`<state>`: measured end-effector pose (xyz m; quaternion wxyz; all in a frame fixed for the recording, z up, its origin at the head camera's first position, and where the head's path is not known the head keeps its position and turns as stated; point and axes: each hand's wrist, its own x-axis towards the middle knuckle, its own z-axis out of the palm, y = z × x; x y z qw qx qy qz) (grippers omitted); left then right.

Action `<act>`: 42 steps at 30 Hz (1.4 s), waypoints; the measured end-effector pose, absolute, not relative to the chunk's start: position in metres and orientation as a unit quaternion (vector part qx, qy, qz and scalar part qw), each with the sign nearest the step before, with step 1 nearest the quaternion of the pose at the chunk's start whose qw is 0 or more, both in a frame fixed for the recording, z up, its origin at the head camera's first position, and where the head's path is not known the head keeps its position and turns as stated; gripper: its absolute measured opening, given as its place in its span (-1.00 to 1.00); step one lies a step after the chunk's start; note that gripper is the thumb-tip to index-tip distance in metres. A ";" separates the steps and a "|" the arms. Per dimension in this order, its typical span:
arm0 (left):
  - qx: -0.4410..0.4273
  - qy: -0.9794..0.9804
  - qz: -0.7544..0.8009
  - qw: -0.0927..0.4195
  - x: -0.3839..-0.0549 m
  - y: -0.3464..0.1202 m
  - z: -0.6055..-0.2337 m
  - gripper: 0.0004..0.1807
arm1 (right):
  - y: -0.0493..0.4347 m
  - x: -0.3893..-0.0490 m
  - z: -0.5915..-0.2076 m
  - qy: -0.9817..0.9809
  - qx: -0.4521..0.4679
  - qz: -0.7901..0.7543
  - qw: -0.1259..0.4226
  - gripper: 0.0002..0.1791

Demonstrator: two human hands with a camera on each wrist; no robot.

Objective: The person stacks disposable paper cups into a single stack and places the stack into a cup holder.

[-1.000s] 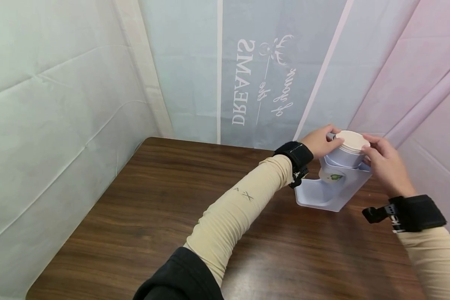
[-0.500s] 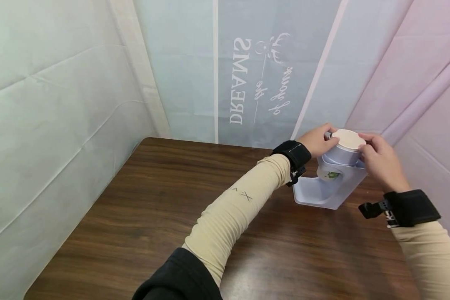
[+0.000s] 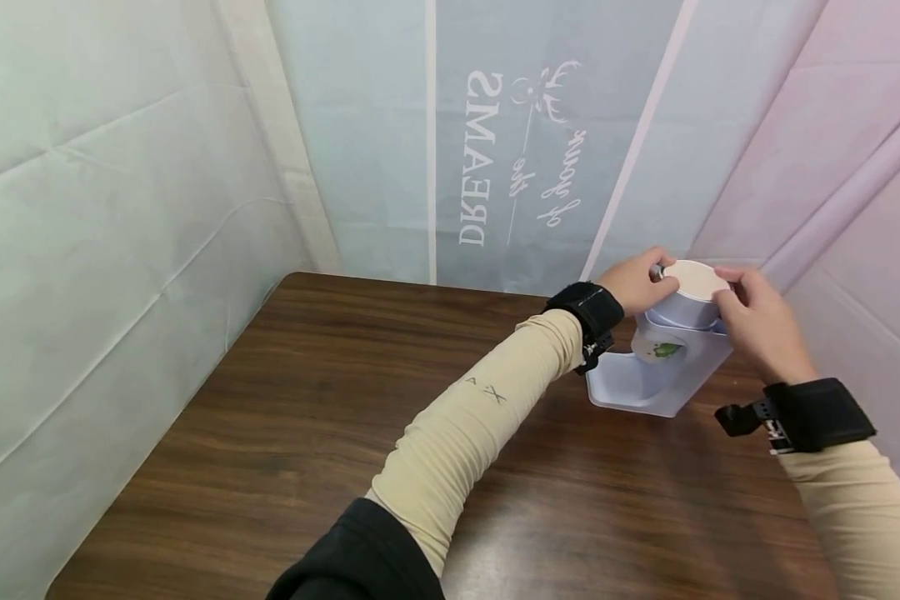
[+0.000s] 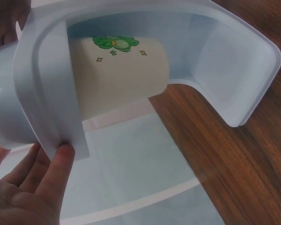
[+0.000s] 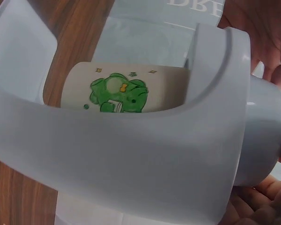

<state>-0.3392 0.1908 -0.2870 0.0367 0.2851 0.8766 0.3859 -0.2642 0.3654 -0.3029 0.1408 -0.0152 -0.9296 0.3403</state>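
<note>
A pale blue plastic cup dispenser [image 3: 693, 367] stands upright at the right of the table. Through its ring passes a cream paper cup [image 5: 168, 89] with a green cartoon print, its lower part hanging above the base. A smooth cylinder [image 5: 267, 131] rises above the ring, topped by a round cream surface [image 3: 694, 279]. My left hand [image 3: 637, 283] grips the upper part from the left, thumb at the cream top's edge and one fingertip on the ring's underside. From the right, my right hand [image 3: 768, 329] holds the cylinder, its thumb also at the top edge.
The dark wooden table [image 3: 285, 433] extends to the left and front. Behind it hangs a blue-grey cloth [image 3: 360, 167] with printed lettering; a white cloth [image 3: 120, 250] is at the left and a pink one [image 3: 862, 167] at the right.
The cream top sits lower in the cylinder, and its ridged edge has dropped from sight. Both hands stay round the upper part; the view has shifted slightly.
</note>
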 end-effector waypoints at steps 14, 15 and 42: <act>0.282 0.883 0.374 0.032 -0.337 0.199 -0.291 -0.59 | 0.374 -0.259 -0.302 -0.939 -0.012 0.318 0.129 -0.32; 0.283 0.879 0.382 0.036 -0.338 0.199 -0.291 -0.58 | 0.375 -0.258 -0.302 -0.940 -0.012 0.316 0.130 -0.32; 0.162 0.968 0.189 -0.045 -0.416 0.039 -0.237 -0.32 | 0.308 -0.297 -0.205 -0.953 -0.007 0.271 0.135 -0.15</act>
